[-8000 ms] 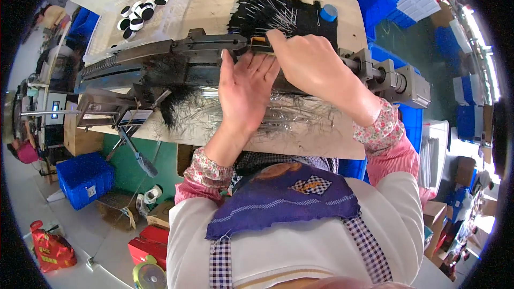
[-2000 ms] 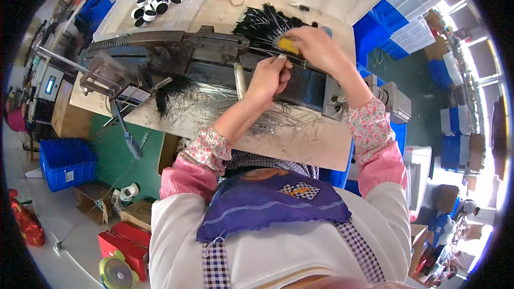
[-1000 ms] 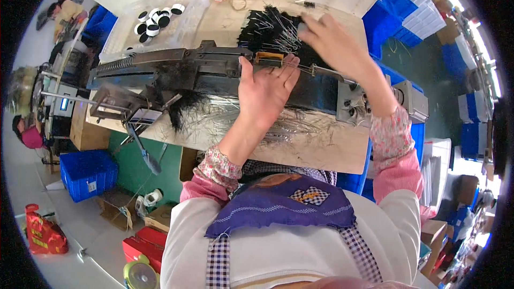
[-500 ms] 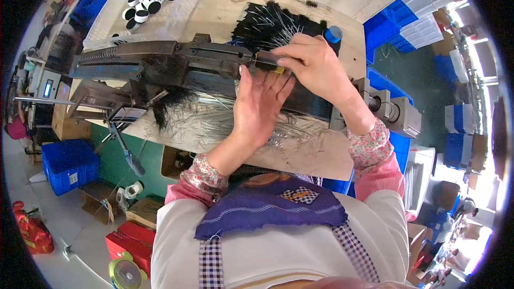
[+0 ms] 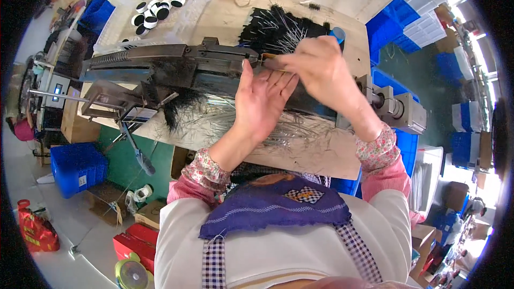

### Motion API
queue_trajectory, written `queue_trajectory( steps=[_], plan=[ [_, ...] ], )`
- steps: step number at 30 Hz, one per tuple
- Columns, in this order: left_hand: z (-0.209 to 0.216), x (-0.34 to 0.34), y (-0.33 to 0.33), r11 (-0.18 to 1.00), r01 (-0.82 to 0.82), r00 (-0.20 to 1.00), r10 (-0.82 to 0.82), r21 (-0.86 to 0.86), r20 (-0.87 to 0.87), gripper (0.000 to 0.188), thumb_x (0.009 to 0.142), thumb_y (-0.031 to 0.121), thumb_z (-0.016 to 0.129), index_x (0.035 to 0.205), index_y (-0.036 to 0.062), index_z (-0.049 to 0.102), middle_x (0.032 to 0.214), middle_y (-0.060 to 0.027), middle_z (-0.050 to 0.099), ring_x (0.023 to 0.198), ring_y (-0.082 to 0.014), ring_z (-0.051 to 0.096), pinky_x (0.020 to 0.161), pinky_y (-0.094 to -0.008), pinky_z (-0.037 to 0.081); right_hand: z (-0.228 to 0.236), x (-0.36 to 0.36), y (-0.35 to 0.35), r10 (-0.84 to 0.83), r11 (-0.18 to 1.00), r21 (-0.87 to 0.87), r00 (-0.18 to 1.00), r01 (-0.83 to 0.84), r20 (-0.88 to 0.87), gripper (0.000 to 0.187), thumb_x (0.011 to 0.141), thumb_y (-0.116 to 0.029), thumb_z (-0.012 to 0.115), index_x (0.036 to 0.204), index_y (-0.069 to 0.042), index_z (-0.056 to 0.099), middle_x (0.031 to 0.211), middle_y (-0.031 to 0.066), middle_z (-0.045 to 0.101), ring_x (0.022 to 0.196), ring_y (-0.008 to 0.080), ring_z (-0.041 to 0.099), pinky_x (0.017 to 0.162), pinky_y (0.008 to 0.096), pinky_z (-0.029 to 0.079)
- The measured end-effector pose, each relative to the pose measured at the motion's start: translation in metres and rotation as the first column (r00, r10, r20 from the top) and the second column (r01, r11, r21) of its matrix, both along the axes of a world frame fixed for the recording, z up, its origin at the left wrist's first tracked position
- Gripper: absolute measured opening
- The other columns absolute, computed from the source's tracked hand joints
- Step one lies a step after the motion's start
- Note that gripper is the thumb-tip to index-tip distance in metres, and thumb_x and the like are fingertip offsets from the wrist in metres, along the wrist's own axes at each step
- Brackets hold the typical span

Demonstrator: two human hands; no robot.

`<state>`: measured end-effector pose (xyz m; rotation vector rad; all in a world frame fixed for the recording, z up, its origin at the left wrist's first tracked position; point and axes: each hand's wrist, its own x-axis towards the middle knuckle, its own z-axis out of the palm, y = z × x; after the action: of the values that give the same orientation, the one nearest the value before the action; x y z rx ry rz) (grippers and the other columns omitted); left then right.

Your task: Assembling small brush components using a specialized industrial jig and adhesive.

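My left hand (image 5: pixel 259 101) is open, palm up, its fingers stretched toward the end of a long dark metal machine (image 5: pixel 166 59). Over its fingertips, my right hand (image 5: pixel 321 69) is curled, thumb and forefinger together beside a small yellowish-edged part (image 5: pixel 270 56) at the machine's end. Motion blurs this hand, and whatever lies in its pinch cannot be made out. Behind the hands lies a heap of black-bristled wire brushes (image 5: pixel 278 27) with thin silvery stems. Many loose metal wires (image 5: pixel 225 115) are strewn in front of the machine, near my left wrist.
On the wooden table (image 5: pixel 321 152), a clear plastic basket (image 5: pixel 187 29) holds several white, black-topped round pieces (image 5: pixel 151 21). A blue round container (image 5: pixel 337 34) stands behind my right hand. A cylindrical metal assembly (image 5: pixel 393 107) juts out at the right. Blue crates (image 5: pixel 78 168) stand on the floor.
My right hand has lifted slightly and turned, its fingers now blurred by motion. My left hand stays open, fingers stretched out. The whole view has shifted a little.
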<state>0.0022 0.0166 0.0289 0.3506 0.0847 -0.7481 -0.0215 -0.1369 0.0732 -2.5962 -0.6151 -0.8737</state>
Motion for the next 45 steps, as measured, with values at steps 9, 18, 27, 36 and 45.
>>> queue_trajectory(
  steps=[9, 18, 27, 36, 45],
  plan=[
    [-0.017, -0.001, 0.013, 0.996, -0.036, 0.996, 0.043, -0.085, 0.076, 0.062, 0.097, 0.054, 0.031, 0.109, -0.0045, 0.048, 0.12, -0.0188, 0.05, 0.122, -0.0321, 0.043, 0.111, -0.0444, 0.027, 0.014, -0.015, 0.018, -0.261, 0.956, 0.067, 0.93, 0.287, -0.258, 0.021, 0.085, -0.011, 0.056, 0.105, -0.004, 0.056, 0.067, 0.017, 0.062, 0.062, 0.0337, 0.063, 0.055, 0.0405, 0.05],
    [0.014, 0.0, 0.011, 0.978, -0.058, 0.997, 0.046, 0.199, 0.061, 0.054, 0.096, 0.053, 0.037, 0.095, 0.0004, 0.049, 0.098, -0.0124, 0.055, 0.105, -0.0268, 0.051, 0.102, -0.0407, 0.035, 0.001, -0.006, 0.038, -0.273, 0.918, -0.339, 0.949, 0.208, -0.158, 0.013, 0.075, -0.007, 0.058, 0.085, 0.0, 0.053, 0.06, 0.016, 0.06, 0.061, 0.0342, 0.065, 0.051, 0.0407, 0.051],
    [-0.024, -0.014, -0.003, 0.98, -0.097, 0.978, 0.061, 0.175, 0.202, 0.03, 0.096, 0.032, 0.053, 0.107, 0.0042, 0.053, 0.112, -0.0058, 0.056, 0.108, -0.0177, 0.051, 0.101, -0.0359, 0.039, -0.039, -0.101, 0.019, -0.217, 0.965, 0.002, 0.803, 0.262, -0.555, 0.028, 0.08, -0.011, 0.058, 0.106, -0.005, 0.049, 0.084, 0.0202, 0.062, 0.08, 0.0386, 0.062, 0.065, 0.0464, 0.049],
    [-0.038, -0.062, 0.019, 0.97, 0.2, 0.966, -0.219, 0.141, 0.14, 0.042, 0.095, 0.021, 0.05, 0.128, -0.004, 0.045, 0.129, -0.0198, 0.052, 0.123, -0.0337, 0.048, 0.106, -0.0421, 0.037, -0.143, -0.166, -0.019, -0.229, 0.945, 0.037, 0.735, 0.326, -0.638, 0.026, 0.082, -0.015, 0.064, 0.105, -0.005, 0.055, 0.091, 0.0184, 0.063, 0.078, 0.0398, 0.06, 0.068, 0.0441, 0.049],
    [-0.1, 0.006, 0.347, -0.701, -0.642, 0.637, -0.713, -0.311, 0.293, 0.083, 0.081, 0.042, 0.065, 0.147, 0.0153, 0.025, 0.144, -0.0262, 0.034, 0.127, -0.044, 0.04, 0.097, -0.0542, 0.04, -0.101, -0.17, -0.014, -0.189, 0.792, 0.342, 0.736, 0.505, -0.65, 0.022, 0.083, -0.015, 0.068, 0.093, 0.0, 0.058, 0.082, 0.015, 0.061, 0.072, 0.027, 0.061, 0.066, 0.0337, 0.048]
  ],
)
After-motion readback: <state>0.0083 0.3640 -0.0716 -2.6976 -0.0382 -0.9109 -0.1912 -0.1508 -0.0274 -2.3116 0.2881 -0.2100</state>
